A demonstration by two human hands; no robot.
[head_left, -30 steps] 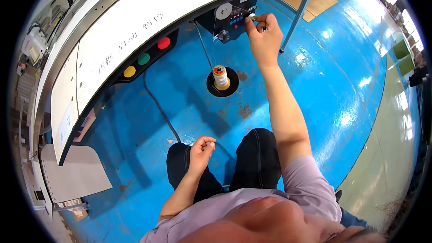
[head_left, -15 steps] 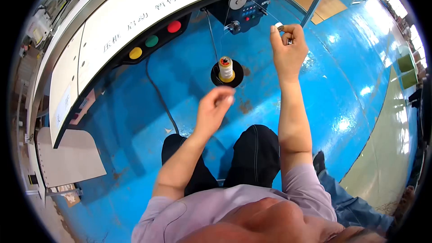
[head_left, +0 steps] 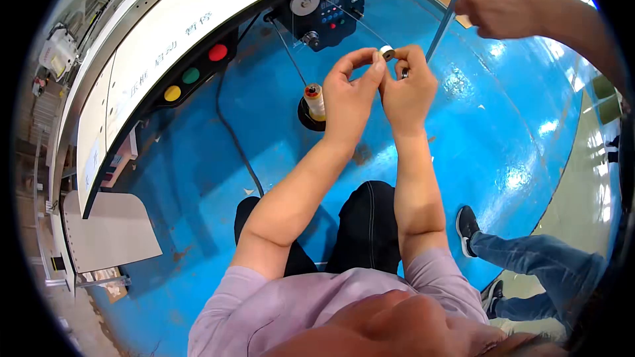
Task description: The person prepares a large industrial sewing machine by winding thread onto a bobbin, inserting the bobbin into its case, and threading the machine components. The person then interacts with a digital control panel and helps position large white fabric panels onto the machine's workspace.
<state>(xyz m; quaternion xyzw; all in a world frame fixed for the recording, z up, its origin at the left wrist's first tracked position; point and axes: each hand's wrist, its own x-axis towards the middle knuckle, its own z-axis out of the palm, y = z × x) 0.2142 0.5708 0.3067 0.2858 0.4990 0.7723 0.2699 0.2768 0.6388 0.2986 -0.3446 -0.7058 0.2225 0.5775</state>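
A small bobbin [head_left: 387, 53] wound with white thread is held up in front of me, pinched in the fingers of my right hand [head_left: 409, 92]. My left hand [head_left: 350, 99] meets it from the left, thumb and forefinger closed at the bobbin's edge; whether loose thread lies between them is hidden. A taut white thread [head_left: 354, 18] runs from the bobbin up to a pale wheel [head_left: 305, 2] on the black control box [head_left: 331, 13]. Behind my left wrist a cone of white thread [head_left: 315, 101] stands on a black round base [head_left: 307, 116], partly covered.
Another person's hand [head_left: 493, 0] points in from the upper right; that person's jeans [head_left: 529, 254] and shoe [head_left: 467, 230] are at right. The white table [head_left: 139, 69] curves along the upper left, with a yellow button [head_left: 172, 93], green button [head_left: 190, 75] and red button [head_left: 217, 52].
My left hand has risen to the right and met my right hand at the bobbin. The other person's pointing hand has come into view, and their legs show more fully.
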